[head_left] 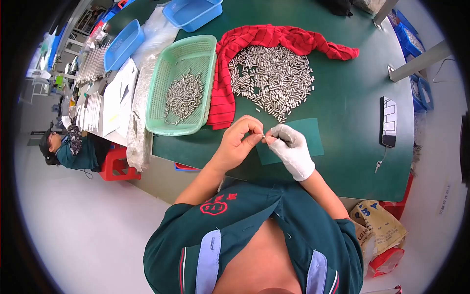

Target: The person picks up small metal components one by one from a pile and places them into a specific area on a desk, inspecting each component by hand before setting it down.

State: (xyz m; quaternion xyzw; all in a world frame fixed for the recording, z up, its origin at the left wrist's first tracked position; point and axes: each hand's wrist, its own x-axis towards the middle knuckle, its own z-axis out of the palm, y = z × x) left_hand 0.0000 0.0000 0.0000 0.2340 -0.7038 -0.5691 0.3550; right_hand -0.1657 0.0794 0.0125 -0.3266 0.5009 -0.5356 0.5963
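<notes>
Bare-skinned, my left hand (241, 141) is closed in a pinch at the front of the table. My right hand (290, 147), in a white glove with bare fingertips, pinches from the other side. Between the fingertips of both sits a small metal pin (264, 137), mostly covered by them. Under my right hand lies a green mat (313, 137). Beyond the hands spreads a heap of small silvery metal pins (274, 78), bordered by a rolled red striped cloth (223, 105). Left of the cloth, a light green plastic basket (153, 108) holds more such pins.
Blue trays (139, 41) stand at the far left, near plastic sheeting (142, 108). A phone (389, 122) with a key on a cord lies at the right. Metal posts (421, 62) rise at the table's right edge. Another person (73, 149) sits far left by a red stool (117, 164).
</notes>
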